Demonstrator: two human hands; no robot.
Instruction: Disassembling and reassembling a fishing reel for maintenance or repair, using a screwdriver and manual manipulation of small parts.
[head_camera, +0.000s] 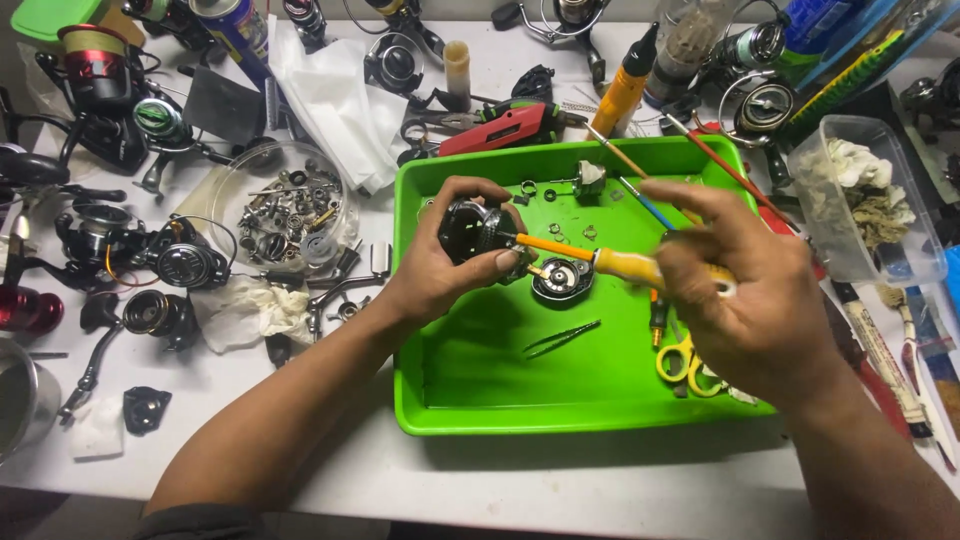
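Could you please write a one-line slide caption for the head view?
Left hand holds a black fishing reel over a green tray; right hand applies a yellow-handled screwdriver.

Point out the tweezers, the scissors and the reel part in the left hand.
tweezers (562, 337), head view, middle of the arms.
scissors (676, 361), head view, yellow handle loop.
reel part (468, 230), head view, black body.

Head camera looks steeply down, fairly close, over green tray (480, 400).

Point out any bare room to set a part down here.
Free: the green tray floor in front of the tweezers, left of the scissors; also the white table strip along the tray's near edge. Crowded: everything left and behind, with reels and parts dish.
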